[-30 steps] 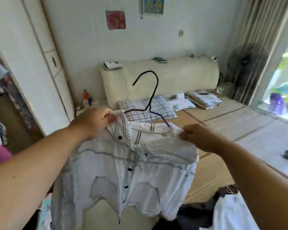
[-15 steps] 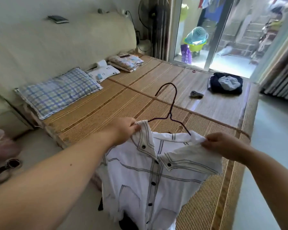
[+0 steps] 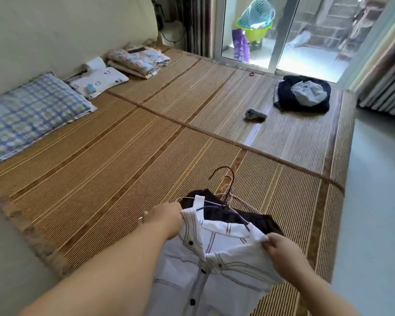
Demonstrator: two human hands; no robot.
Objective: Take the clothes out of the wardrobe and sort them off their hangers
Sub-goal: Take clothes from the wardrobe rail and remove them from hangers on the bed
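A white button shirt (image 3: 217, 270) with dark stitching hangs on a dark wire hanger (image 3: 224, 207) low over the bed's near edge. My left hand (image 3: 167, 217) grips the shirt's left shoulder by the collar. My right hand (image 3: 283, 249) pinches the right shoulder. Under the shirt's collar lies a dark garment (image 3: 255, 221) with several wire hangers (image 3: 226, 181) on top of it, hooks pointing away from me.
The bed is covered by a woven bamboo mat (image 3: 146, 144). A checked pillow (image 3: 27, 115), a small white pillow (image 3: 100, 82) and folded cloth (image 3: 138, 61) line the headboard. A dark clothes pile (image 3: 303, 94) and a grey remote (image 3: 254, 115) lie far right. Grey floor (image 3: 374, 201) runs along the right.
I turned from the wardrobe side toward the bed. Both hands brought the shirt on its hanger down from chest height to just above the pile of clothes and hangers on the mat.
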